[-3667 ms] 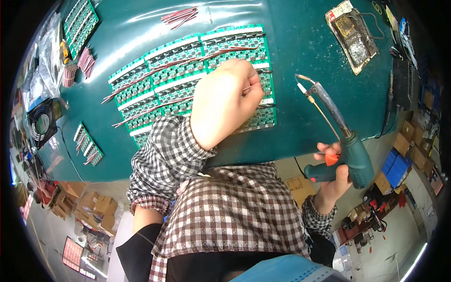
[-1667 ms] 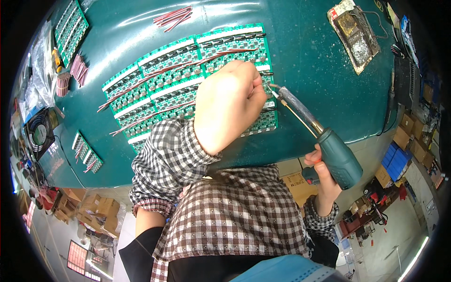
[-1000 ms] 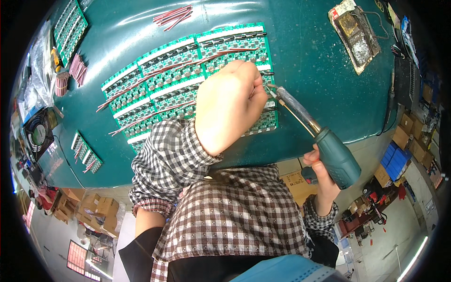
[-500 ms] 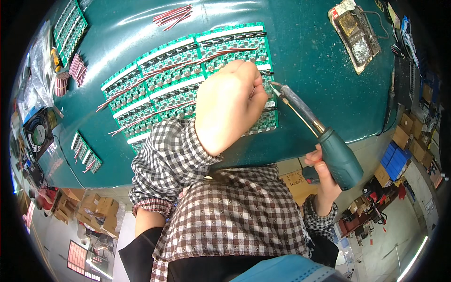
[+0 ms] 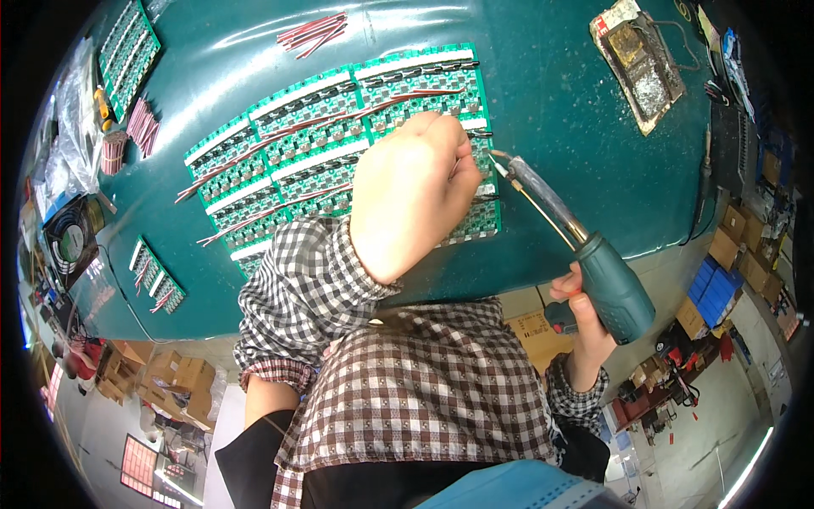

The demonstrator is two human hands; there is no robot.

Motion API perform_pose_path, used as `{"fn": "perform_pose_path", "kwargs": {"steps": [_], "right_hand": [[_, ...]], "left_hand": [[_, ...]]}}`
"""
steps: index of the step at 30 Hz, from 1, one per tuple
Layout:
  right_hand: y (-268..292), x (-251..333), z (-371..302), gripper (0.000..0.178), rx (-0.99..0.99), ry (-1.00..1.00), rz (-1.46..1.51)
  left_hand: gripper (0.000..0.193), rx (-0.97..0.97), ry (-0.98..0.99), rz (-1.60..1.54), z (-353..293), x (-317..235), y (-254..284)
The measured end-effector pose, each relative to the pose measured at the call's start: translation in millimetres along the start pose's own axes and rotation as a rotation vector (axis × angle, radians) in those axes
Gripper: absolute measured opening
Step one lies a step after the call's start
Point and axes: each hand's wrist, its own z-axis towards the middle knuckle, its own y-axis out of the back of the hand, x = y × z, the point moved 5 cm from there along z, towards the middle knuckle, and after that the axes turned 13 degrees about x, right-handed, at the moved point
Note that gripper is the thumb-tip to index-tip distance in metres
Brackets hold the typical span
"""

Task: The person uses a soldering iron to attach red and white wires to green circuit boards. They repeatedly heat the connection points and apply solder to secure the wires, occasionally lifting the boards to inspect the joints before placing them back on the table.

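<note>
My right hand (image 5: pixel 589 318) grips the green handle of a soldering gun (image 5: pixel 617 284), which has a thin feed tube along its metal barrel. Its tip points up and left, at the right edge of a block of green circuit boards (image 5: pixel 318 174). Over those boards my left hand (image 5: pixel 415 191) is closed in a pinch, fingertips close to the gun's tip. What it pinches is hidden behind the fingers. Red and white wires (image 5: pixel 326 119) lie in rows across the boards, beside white strips and short black leads.
Loose wires (image 5: pixel 312 32) lie at the table's far side, and wire bundles (image 5: pixel 142 127) at the left. More circuit boards (image 5: pixel 127 55) are at far left, a smaller board (image 5: pixel 157 276) nearer. A black fan (image 5: pixel 72 242) stands at the left edge, a soiled soldering-iron tray (image 5: pixel 640 64) at far right.
The soldering gun's tip has shifted very slightly at the boards' right edge. My left hand stays pinched in nearly the same place.
</note>
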Motion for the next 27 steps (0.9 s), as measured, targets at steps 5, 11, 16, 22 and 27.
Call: {"fn": "perform_pose_path", "kwargs": {"steps": [5, 11, 16, 22, 27], "right_hand": [[-4.6, 0.9, 2.4, 0.044, -0.045, 0.047, 0.019], [-3.9, -0.2, 2.1, 0.048, -0.051, 0.046, 0.026], [-2.6, -2.2, 1.7, 0.048, -0.047, 0.043, 0.034], [-2.4, -5.0, -1.0, 0.046, -0.037, 0.004, 0.035], [-2.9, -5.8, -2.2, 0.026, -0.016, 0.018, 0.150]], "left_hand": [[0.009, 0.002, -0.004, 0.088, -1.1, -2.2, -0.2], [0.010, -0.015, -0.019, 0.086, -3.0, -2.7, -2.8], [0.012, -0.052, -0.019, 0.068, -4.6, -3.4, -3.6], [0.013, -0.093, -0.016, 0.082, -6.4, -4.1, -5.5], [0.013, -0.087, -0.017, 0.069, -6.7, -4.0, -5.7]]}}
